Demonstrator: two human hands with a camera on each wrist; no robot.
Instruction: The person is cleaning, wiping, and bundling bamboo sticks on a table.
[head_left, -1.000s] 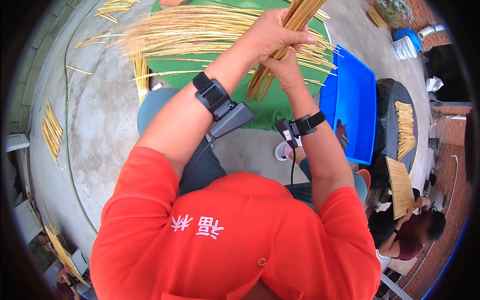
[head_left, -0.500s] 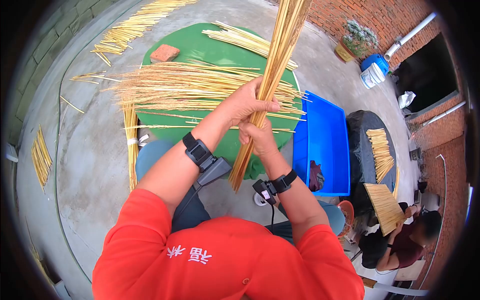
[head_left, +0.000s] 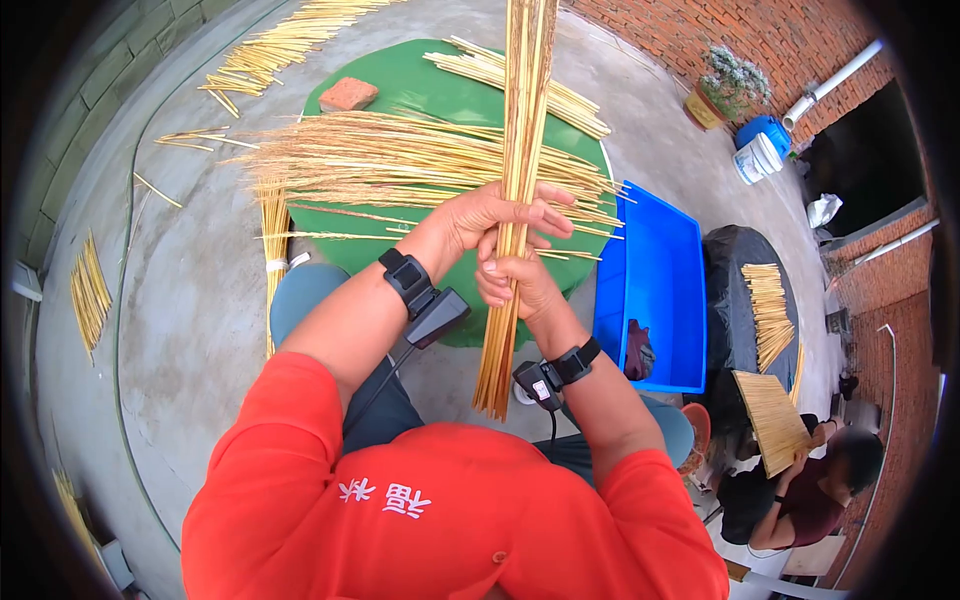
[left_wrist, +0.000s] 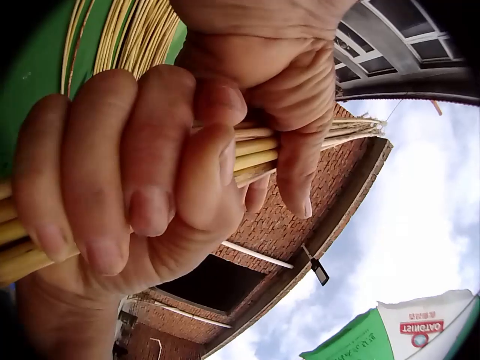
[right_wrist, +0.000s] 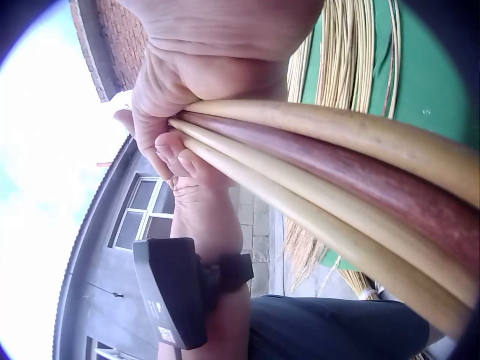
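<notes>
Both hands hold an upright bundle of long stalks [head_left: 525, 110] in front of the body. The left hand [head_left: 490, 215] is the upper one, its thumb across the front of the stalks and its fingers reaching past their right side. Just below, the right hand [head_left: 520, 282] grips the bundle with curled fingers. In the left wrist view the curled right hand [left_wrist: 127, 172] wraps the stalks beside the left hand [left_wrist: 262, 82]. Thick stalks [right_wrist: 322, 157] run out under the right hand [right_wrist: 225, 45] in the right wrist view.
Loose stalks [head_left: 400, 160] and a brick [head_left: 348, 94] lie on a green round surface [head_left: 400, 70]. A blue tub [head_left: 670, 290] stands right of it. Farther right, a person [head_left: 810, 500] holds a stalk panel [head_left: 772, 420]. More stalks [head_left: 90, 290] lie on the floor at left.
The bundle has come nearer the body and turned from slanted to nearly upright. The left hand's fingers now extend past the stalks. The head view has shifted, showing more of the green surface.
</notes>
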